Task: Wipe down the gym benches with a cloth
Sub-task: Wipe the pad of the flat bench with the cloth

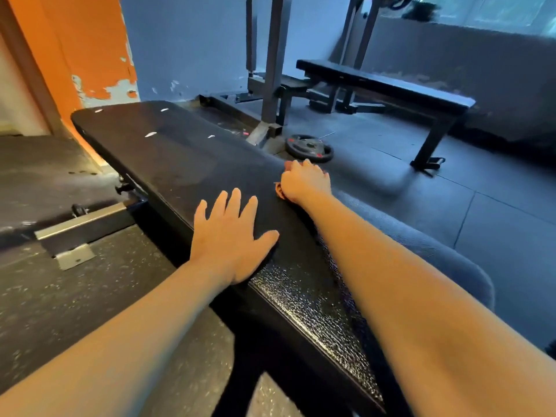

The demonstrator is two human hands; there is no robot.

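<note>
1. Left hand (228, 239): flat on the bench (168, 164) by its left edge, fingers spread, holding nothing. Risk: if you lean on it, the palm could slide off the edge where the pad is slick.
2. Right hand (305, 183): fingers curled round the cloth (279, 191), at the pad's right edge, roughly midway along. Only a sliver of orange-red shows under the palm. Risk: bunched this tight, the cloth covers a narrow strip, so your strokes could leave unwiped bands.
3. Risk: a stroke overrunning the right edge could drag the cloth off the pad. If it drops to the floor (75, 296), it likely picks up grit.
4. Plate (309, 148): flat on the floor just beyond your right hand. It is a trip hazard if you step round toward the far bench (388, 82).
5. Wall (75, 40): orange paint, flaking to pale patches low down.
6. Floor: dark speckled rubber on the left, and smoother tiles with seams on the right.
7. Pad: black, pebbled grain, long, with rounded far corners. There is a sheen at the near end, and you cannot tell whether it is wet or just lit. Small white marks (150, 134) sit at the far end, tears or tape, unclear. The grain probably holds dirt, so press firmly.
8. Far bench: flat black pad on dark metal legs, well apart at rear right.
</note>
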